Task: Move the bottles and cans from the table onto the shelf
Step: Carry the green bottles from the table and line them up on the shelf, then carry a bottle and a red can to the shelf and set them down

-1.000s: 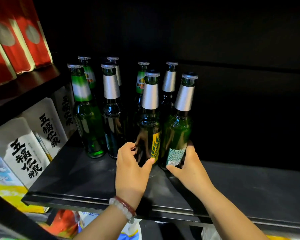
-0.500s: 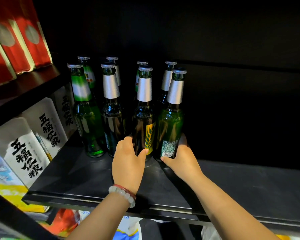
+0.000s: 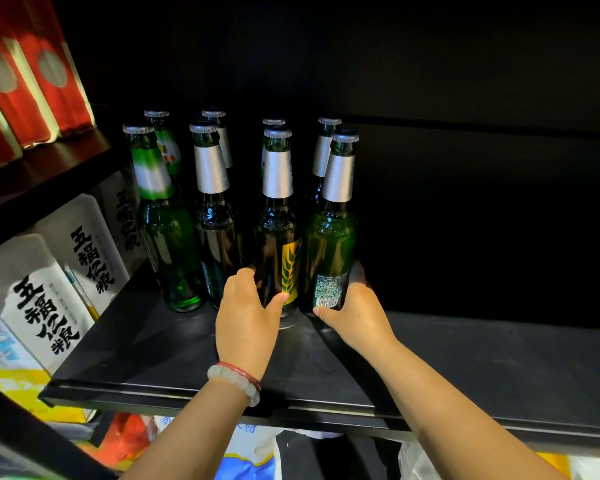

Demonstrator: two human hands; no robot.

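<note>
On the dark flat shelf board [image 3: 465, 358], the left hand [image 3: 246, 327] grips the base of the upright dark glass bottle with the yellow wheat label [image 3: 278, 237], while the right hand [image 3: 357, 313] grips the upright green glass bottle [image 3: 329, 244] just beside it.

Shelf [image 3: 465, 358]: right half and front edge open. Upright bottles [image 3: 219, 216] block left-rear corner; white boxes [image 3: 80, 258] stand beyond left edge.

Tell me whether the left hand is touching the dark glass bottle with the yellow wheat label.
Touching. The head view shows the left hand curled round the dark glass bottle with the yellow wheat label, thumb pressed on the label's lower edge.
</note>
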